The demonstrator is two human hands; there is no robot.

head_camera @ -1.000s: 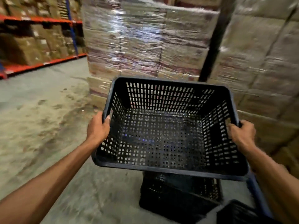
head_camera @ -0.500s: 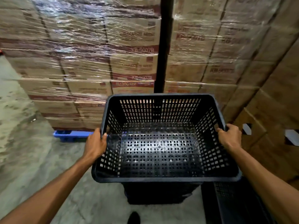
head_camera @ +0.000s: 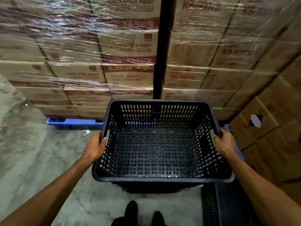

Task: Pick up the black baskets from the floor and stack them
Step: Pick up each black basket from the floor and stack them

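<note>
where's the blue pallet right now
In the head view the blue pallet lies on the floor at left, under the shrink-wrapped cartons, just beyond the held black basket.

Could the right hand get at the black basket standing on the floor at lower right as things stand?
Probably not yet: the right hand is clamped on the held basket's rim, though the floor basket lies unobstructed below it.

Basket held between two hands, in front of stacked boxes.

The basket (head_camera: 156, 150) sits directly over another basket (head_camera: 156, 187), with the left hand (head_camera: 95, 146) on its left rim and the right hand (head_camera: 224, 144) on its right rim. A third basket (head_camera: 228, 206) lies lower right. Wrapped boxes (head_camera: 101, 62) on a pallet (head_camera: 73, 123) stand behind; shoes (head_camera: 143, 214) are nearest on the floor (head_camera: 40, 152).
</note>
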